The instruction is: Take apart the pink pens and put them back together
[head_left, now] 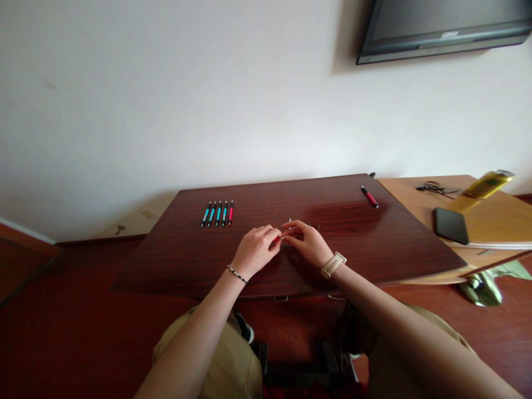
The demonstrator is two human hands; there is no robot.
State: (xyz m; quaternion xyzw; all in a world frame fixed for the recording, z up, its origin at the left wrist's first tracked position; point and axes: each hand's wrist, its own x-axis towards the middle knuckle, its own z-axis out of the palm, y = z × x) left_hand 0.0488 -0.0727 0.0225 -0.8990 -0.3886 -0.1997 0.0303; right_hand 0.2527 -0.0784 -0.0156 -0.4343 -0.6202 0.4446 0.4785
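Observation:
My left hand (254, 249) and my right hand (305, 242) meet over the middle of a dark wooden table (374, 244). Between their fingertips I pinch a small red pen part (277, 238), mostly hidden by the fingers. A thin metal piece (290, 223) sticks up just beyond my right hand. A row of several pens (218, 213), teal ones and one red, lies side by side at the table's far left. A single red pen (369, 197) lies alone at the far right.
A lighter wooden desk (490, 219) adjoins on the right, carrying a black phone (451, 225), a yellow can (486, 184) and a cable (434, 188). A wall screen (444, 27) hangs at the top right. The floor is red-brown.

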